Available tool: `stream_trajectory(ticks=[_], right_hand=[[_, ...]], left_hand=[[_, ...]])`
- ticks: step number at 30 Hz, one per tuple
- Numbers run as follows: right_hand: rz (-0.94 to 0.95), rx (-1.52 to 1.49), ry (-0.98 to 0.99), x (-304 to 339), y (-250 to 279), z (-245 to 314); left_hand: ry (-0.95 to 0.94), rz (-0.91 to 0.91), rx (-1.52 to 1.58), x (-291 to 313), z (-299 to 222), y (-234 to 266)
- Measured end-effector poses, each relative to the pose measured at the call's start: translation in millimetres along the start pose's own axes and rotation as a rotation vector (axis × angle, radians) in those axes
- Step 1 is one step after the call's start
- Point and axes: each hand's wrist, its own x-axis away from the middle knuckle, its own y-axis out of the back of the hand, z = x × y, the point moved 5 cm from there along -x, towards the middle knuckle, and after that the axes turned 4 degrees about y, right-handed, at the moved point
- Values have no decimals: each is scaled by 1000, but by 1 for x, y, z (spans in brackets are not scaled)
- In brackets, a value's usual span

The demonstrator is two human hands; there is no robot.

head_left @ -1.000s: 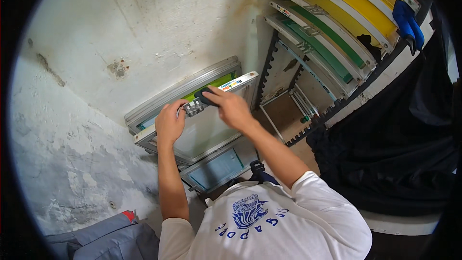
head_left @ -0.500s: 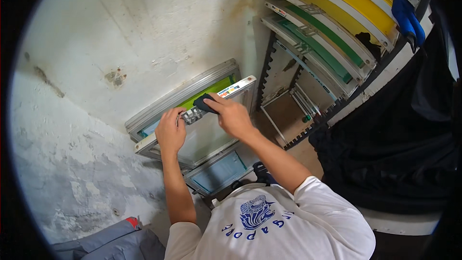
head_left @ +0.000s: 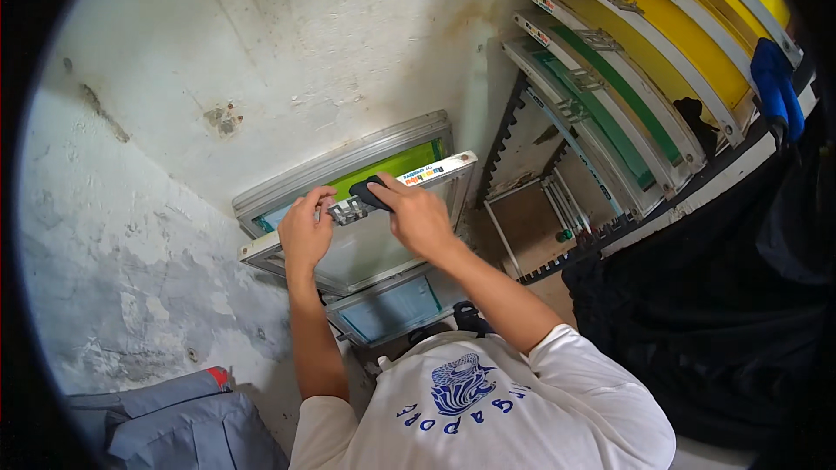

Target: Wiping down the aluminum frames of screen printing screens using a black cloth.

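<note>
A metal-edged mesh screen frame [head_left: 457, 164] is tilted in front of me, its pale mesh below the top bar. Over the left part of that bar my left hand [head_left: 305, 231] is curled, gripping it beside a small metal clamp [head_left: 348, 211]. My right hand [head_left: 424, 224] is closed around a wad of black cloth [head_left: 372, 195], pressed on the top bar just right of the clamp. Behind stands another metal frame [head_left: 344, 157] with lime-green mesh, against the wall. Lower down, partly covered, is a frame with light blue mesh [head_left: 387, 313].
On the right a black notched rack [head_left: 501, 144] carries several frames with green and yellow mesh [head_left: 649, 30]. A blue item [head_left: 773, 87] hangs on its edge. Black fabric [head_left: 705, 287] drapes below. Grey fabric [head_left: 196, 426] lies at lower left, beside the peeling wall [head_left: 131, 296].
The view has turned a little, so the rack sits farther right. The held frame appears slightly lower and less steeply slanted. Both hands keep their hold, and the black cloth remains beside the clamp.
</note>
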Motion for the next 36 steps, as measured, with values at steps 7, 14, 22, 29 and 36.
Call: stream_trajectory(ticks=[7,14,22,29,36], right_hand=[[-124,39,-189,7,70,-94],[212,12,11,7,8,6],[79,23,-42,-7,67,-69],[60,-43,35,6,29,-36],[42,-187,82,12,35,-39]], left_hand=[[117,3,23,2,11,5],[272,-32,-69,3,24,26],[199,-4,-211,3,21,42],[187,-43,-239,-4,33,36],[215,-32,-245,-1,22,38]])
